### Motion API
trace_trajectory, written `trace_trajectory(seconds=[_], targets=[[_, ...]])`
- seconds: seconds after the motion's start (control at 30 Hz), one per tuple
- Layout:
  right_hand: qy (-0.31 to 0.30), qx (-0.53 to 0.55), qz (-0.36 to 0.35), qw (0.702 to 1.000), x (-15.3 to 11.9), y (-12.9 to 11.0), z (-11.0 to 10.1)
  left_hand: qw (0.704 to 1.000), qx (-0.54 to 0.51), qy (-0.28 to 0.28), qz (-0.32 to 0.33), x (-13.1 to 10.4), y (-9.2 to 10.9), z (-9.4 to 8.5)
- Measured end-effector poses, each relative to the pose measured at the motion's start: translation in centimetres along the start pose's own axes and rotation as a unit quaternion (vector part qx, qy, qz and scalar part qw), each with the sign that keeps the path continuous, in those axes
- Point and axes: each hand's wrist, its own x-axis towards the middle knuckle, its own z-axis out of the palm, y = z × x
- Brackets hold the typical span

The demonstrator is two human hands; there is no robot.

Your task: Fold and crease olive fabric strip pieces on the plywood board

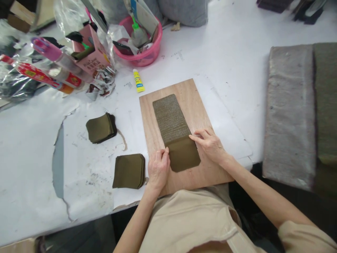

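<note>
A long, rough olive-grey fabric strip (172, 117) lies on a plywood board (150, 116). Over its near end is a smooth olive fabric piece (183, 154) with clipped near corners. My left hand (159, 167) is closed, with thumb and fingertips at the far left corner of the smooth piece. Across from it, my right hand (210, 144) has its fingertips on the far right corner, where the smooth piece meets the rough surface. Left of the board sit two stacks of similar olive pieces, a near stack (128, 171) and a far stack (98, 128).
A yellow glue tube (138, 81) lies beyond the board. Behind it stands a pink basket (155, 47) holding a green-capped bottle and other items. Bottles and a pink box (91, 63) crowd the far left. Thick grey fabric (291, 112) is stacked at right.
</note>
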Motion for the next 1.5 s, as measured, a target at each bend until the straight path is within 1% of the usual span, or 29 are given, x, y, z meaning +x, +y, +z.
trace_trajectory(seconds=[0.07,0.13,0.2,0.27,0.33,0.47,0.6,0.73,0.83,0.93,1.03,1.13,1.2,1.3,1.4,1.43,1.5], targets=[[0.016,0.027,0.013,0.999,-0.1,0.2,0.0,0.999,-0.024,0.016,-0.013,-0.5,-0.1,-0.1],[0.031,0.056,0.029,0.998,-0.1,0.2,-0.1,0.999,-0.044,0.021,-0.024,-0.7,-0.2,-0.2],[0.042,0.070,0.046,0.996,0.2,-0.1,-0.2,0.998,-0.060,0.019,-0.028,-0.8,-0.3,-0.2],[0.038,0.067,0.054,0.996,0.8,-1.0,-0.4,0.997,-0.071,0.019,-0.029,-0.8,-0.4,-0.2],[0.009,0.056,0.046,0.997,1.6,-2.1,-0.4,0.996,-0.078,0.021,-0.028,-0.8,-0.4,-0.1],[-0.074,0.018,0.012,0.997,3.5,-3.6,0.0,0.995,-0.090,0.028,-0.032,-0.8,-0.5,0.1],[-0.132,-0.024,0.012,0.991,5.1,-3.7,-0.2,0.992,-0.117,0.024,-0.040,-0.8,-0.6,0.0],[-0.178,-0.023,0.011,0.984,6.3,-3.6,-0.8,0.981,-0.182,0.021,-0.060,-0.4,-1.0,-0.3],[-0.172,-0.030,-0.003,0.985,6.6,-3.7,-1.0,0.970,-0.228,0.026,-0.077,0.1,-1.3,-0.5],[-0.153,-0.038,-0.032,0.987,6.3,-3.8,-1.2,0.969,-0.230,0.039,-0.083,1.1,-1.5,-0.5],[-0.127,-0.014,-0.048,0.991,5.7,-3.6,-1.6,0.976,-0.206,0.045,-0.049,2.4,-1.3,-0.5],[-0.102,0.024,-0.045,0.993,5.1,-3.0,-1.9,0.981,-0.189,0.036,-0.002,3.6,-0.9,-0.4],[-0.097,0.046,-0.035,0.994,4.8,-2.6,-1.9,0.980,-0.197,0.030,0.009,4.1,-0.8,-0.5],[-0.091,0.056,-0.028,0.994,4.6,-2.1,-1.8,0.968,-0.251,0.020,0.009,4.1,-1.1,-0.8],[-0.093,0.052,-0.053,0.993,4.6,-1.7,-1.6,0.949,-0.315,0.008,0.001,3.8,-1.4,-1.2],[-0.097,0.053,-0.062,0.992,4.6,-1.6,-1.5,0.946,-0.324,0.006,-0.001,3.8,-1.4,-1.3],[-0.098,0.055,-0.073,0.991,4.6,-1.5,-1.3,0.950,-0.313,0.007,0.002,4.0,-1.3,-1.4]])
